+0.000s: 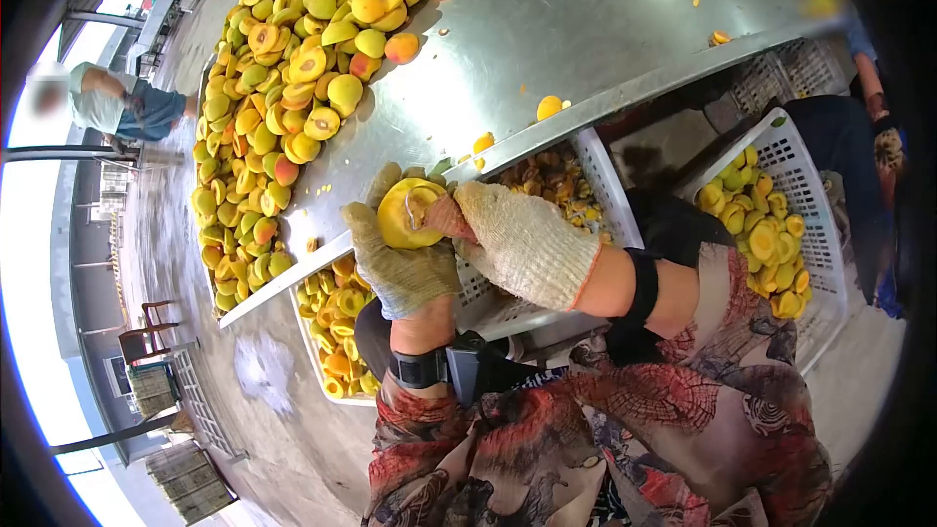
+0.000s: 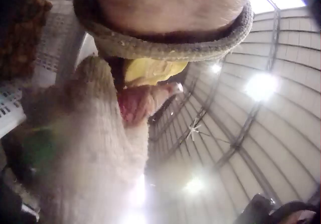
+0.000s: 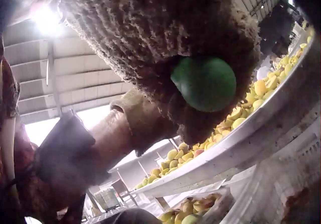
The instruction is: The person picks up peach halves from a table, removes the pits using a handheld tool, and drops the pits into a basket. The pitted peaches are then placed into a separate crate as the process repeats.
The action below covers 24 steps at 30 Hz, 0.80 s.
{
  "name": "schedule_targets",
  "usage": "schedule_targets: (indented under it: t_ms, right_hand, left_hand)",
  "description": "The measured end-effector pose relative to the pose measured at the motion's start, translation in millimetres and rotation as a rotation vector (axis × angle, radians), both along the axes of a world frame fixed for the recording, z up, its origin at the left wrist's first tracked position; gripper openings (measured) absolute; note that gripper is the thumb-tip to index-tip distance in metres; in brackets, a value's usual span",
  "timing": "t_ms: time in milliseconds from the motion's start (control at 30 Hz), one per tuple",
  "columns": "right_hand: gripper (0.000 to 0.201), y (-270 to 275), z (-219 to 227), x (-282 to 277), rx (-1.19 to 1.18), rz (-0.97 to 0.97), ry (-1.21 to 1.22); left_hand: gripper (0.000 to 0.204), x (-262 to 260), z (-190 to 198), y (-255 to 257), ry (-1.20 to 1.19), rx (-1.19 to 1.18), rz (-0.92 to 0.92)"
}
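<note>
In a whitish knit glove, the left hand [image 1: 410, 268] holds a yellow fruit half [image 1: 412, 215], cut face up, above the metal table's edge. The gloved right hand [image 1: 532, 242] grips a small tool whose curved metal tip [image 1: 414, 213] is at the middle of the cut face; bare fingertips stick out of the glove. A round green end [image 3: 208, 83], apparently the tool's handle, shows in the right hand's palm in the right wrist view. The left wrist view has the fruit [image 2: 153, 69] beside the right hand [image 2: 95, 138]; the left fingers are mostly hidden there.
Many fruit halves [image 1: 303, 68] are heaped on the metal table [image 1: 547, 29]. Crates of yellow halves stand at lower left [image 1: 342, 322] and right [image 1: 771, 224]; a crate of brownish scraps [image 1: 556, 181] lies beneath the hands. One person [image 1: 107, 102] is far left, another [image 1: 869, 117] at right.
</note>
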State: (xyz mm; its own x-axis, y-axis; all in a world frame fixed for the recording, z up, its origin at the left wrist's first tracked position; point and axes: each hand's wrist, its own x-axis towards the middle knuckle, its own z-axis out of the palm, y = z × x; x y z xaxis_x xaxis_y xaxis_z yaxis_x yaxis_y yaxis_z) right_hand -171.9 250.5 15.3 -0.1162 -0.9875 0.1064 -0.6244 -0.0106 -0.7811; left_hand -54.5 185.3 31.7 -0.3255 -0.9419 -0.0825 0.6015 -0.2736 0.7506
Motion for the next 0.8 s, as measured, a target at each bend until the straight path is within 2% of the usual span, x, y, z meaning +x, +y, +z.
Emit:
schedule_targets:
  t_ms: [67, 267, 367, 500, 600, 700, 767, 800]
  right_hand:
    - [0.025, 0.4, -3.9, 1.1, -0.103, -0.005, 0.041]
    - [0.021, 3.1, -0.4, -0.2, -0.033, 0.056, 0.107]
    - [0.022, 7.6, -3.2, 3.0, -0.068, 0.049, -0.003]
    - [0.024, 9.8, -6.5, 5.3, -0.099, 0.04, 0.008]
    - [0.025, 8.2, -7.4, 5.6, -0.135, 0.132, -0.05]
    - [0.027, 6.7, -7.4, 9.1, -0.082, 0.145, -0.091]
    - [0.03, 6.0, -0.5, 6.3, 0.115, 0.138, -0.11]
    - [0.03, 5.7, -5.2, 8.6, 0.116, 0.138, -0.109]
  left_hand:
    - [0.055, -3.3, -0.2, 2.9, -0.044, -0.01, 0.038]
    - [0.046, -11.2, 4.0, 12.5, -0.038, -0.009, 0.07]
    - [0.041, -7.7, 3.0, 15.1, -0.023, -0.01, 0.051]
    - [0.036, -9.9, 6.7, 20.2, -0.092, -0.071, 0.057]
    - [0.036, -8.7, 6.0, 20.7, -0.153, -0.107, 0.077]
    - [0.034, -8.3, 2.7, 21.5, -0.212, -0.151, 0.11]
    - [0.033, -8.5, 0.6, 20.5, -0.231, -0.181, 0.132]
    - [0.035, -7.0, -1.7, 19.5, -0.249, -0.199, 0.135]
